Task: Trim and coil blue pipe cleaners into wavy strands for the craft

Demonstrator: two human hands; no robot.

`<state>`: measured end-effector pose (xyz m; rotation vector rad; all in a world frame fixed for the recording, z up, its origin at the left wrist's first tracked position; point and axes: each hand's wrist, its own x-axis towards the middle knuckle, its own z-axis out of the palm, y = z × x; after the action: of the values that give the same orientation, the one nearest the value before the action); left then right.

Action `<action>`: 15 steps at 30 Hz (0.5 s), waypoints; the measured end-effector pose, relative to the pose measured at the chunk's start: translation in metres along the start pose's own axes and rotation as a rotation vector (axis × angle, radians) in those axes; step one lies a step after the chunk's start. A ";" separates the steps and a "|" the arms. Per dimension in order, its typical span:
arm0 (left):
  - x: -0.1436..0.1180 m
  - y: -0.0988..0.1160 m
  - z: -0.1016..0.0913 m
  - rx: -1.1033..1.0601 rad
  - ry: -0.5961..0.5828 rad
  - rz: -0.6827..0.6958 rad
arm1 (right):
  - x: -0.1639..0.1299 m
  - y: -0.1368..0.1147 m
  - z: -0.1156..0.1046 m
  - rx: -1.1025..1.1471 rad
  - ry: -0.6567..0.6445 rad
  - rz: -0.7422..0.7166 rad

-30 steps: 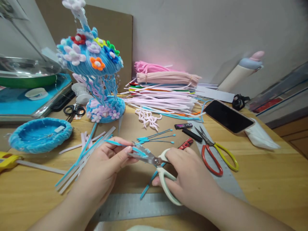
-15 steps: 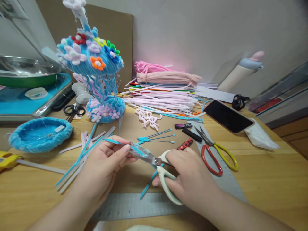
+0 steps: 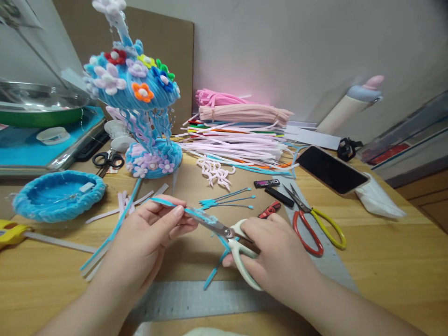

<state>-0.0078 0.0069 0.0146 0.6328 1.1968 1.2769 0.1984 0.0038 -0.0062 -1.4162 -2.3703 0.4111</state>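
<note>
A blue pipe cleaner is pinched between the thumb and fingers of my left hand. My right hand grips scissors with pale green handles. Their blades lie along the pipe cleaner beside my left fingertips, with loose blue fluff on them. Under the scissors, more blue pipe cleaner pieces rest on the brown board. Behind my hands lie trimmed blue pieces with bare stems and a cluster of curled pale pink pieces.
A flower-covered blue pipe cleaner piece stands at the back left, near a blue fuzzy bowl. Bundled pipe cleaners are stacked by the wall. On the right are red-and-yellow-handled scissors, a phone and a white bottle.
The scissor handles have drawn slightly closer together. My left fingers have shifted a little left and up along the blue pipe cleaner.
</note>
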 end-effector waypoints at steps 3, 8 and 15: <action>-0.001 -0.001 0.001 0.028 0.006 0.004 | 0.000 -0.002 0.000 0.003 -0.017 0.017; -0.004 -0.004 0.003 0.013 0.014 -0.005 | 0.001 -0.002 0.001 -0.009 -0.041 0.020; -0.003 -0.006 0.003 -0.008 -0.004 -0.029 | 0.000 0.000 0.003 -0.037 -0.013 0.008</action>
<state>-0.0028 0.0035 0.0108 0.6097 1.1930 1.2551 0.1972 0.0035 -0.0085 -1.4438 -2.3951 0.3807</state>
